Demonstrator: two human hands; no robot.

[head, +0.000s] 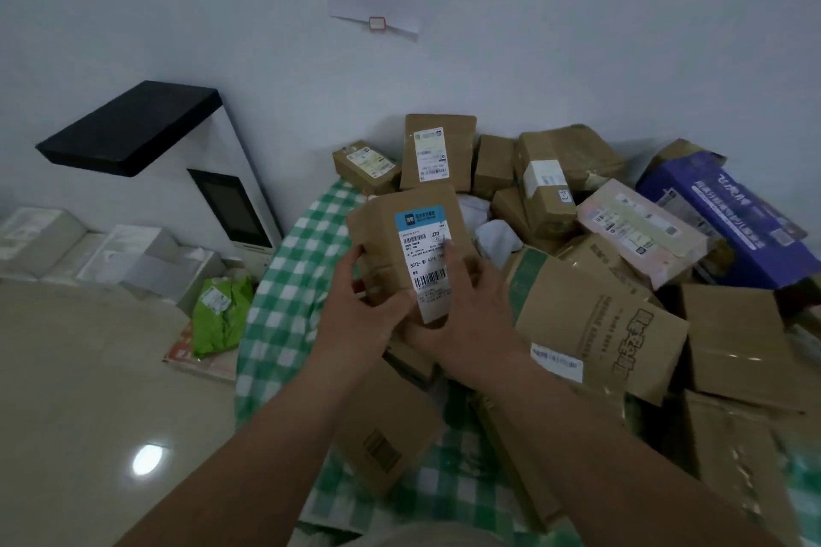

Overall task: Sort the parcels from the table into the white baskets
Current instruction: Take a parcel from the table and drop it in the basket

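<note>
Both my hands hold one small brown cardboard parcel (pixel 391 227) with a blue-and-white shipping label, lifted upright above the table. My left hand (pixel 360 311) grips its lower left side, thumb on the front. My right hand (pixel 466 306) grips its lower right side, with a finger lying on the label. Several more brown parcels (pixel 591 320) are piled on the table with the green-checked cloth (pixel 284 280). White baskets (pixel 146 253) stand on the floor at the left, along the wall.
A white scanner stand with a black top and a dark screen (pixel 231 209) stands left of the table. A green bag parcel (pixel 222 311) lies on the floor by the table's edge. A purple box (pixel 728 218) sits at the far right. Bare tiled floor spreads at the left.
</note>
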